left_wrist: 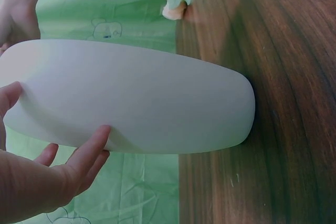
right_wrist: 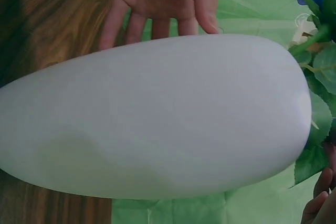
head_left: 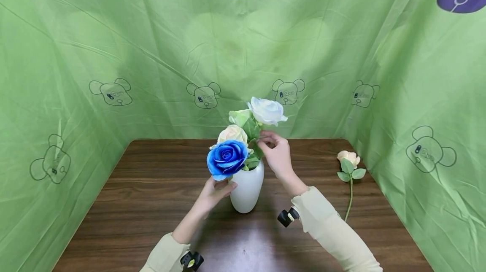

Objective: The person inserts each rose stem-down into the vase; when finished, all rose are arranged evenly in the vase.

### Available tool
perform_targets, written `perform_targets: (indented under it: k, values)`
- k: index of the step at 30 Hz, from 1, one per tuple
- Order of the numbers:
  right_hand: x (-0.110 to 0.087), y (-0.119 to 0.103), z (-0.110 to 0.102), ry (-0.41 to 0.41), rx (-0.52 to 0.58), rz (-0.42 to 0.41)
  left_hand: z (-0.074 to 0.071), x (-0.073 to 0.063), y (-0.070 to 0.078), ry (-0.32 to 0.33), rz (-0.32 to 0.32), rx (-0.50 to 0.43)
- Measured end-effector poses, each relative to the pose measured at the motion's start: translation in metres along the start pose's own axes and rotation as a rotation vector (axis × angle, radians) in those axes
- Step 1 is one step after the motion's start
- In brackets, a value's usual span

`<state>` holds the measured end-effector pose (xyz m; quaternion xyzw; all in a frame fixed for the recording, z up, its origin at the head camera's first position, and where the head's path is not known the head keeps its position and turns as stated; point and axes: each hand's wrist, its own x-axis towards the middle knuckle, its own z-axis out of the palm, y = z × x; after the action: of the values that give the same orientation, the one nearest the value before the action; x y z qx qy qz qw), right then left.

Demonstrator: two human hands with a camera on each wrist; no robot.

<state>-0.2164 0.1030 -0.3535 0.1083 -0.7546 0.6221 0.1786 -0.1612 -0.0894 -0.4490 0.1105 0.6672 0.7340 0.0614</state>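
A white vase [head_left: 247,189] stands upright on the table, holding a blue rose [head_left: 227,159], a cream rose [head_left: 232,134] and a pale green rose [head_left: 240,117]. My left hand [head_left: 213,194] rests at the vase's left side, below the blue rose. In the left wrist view, fingertips [left_wrist: 106,131] of that hand touch the white wall, its fingers spread and fairly straight. On the far right side of the rim, my right hand [head_left: 279,156] pinches the stem of a white rose [head_left: 267,111] just under its bloom. Leaves hide part of that stem.
A peach rose [head_left: 348,159] with green leaves lies on the right of the brown wooden table [head_left: 144,204]. Green printed cloth [head_left: 228,52] hangs along the back and both sides. A black camera [head_left: 287,217] sits at the right wrist, another camera [head_left: 191,260] at the left.
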Motion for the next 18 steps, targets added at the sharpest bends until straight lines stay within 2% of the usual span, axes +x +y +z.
perform_targets:
  k: [6,12,18]
  values:
    - [-0.002,0.006,0.003,-0.031,-0.055,-0.001,0.001,0.000,0.001,0.004,-0.015,-0.002]
    - [-0.003,0.009,0.005,-0.082,-0.151,0.093,0.001,0.000,0.001,-0.005,-0.003,0.004]
    - [-0.006,0.008,0.006,-0.110,-0.073,0.125,0.001,0.001,0.000,-0.003,0.005,0.007]
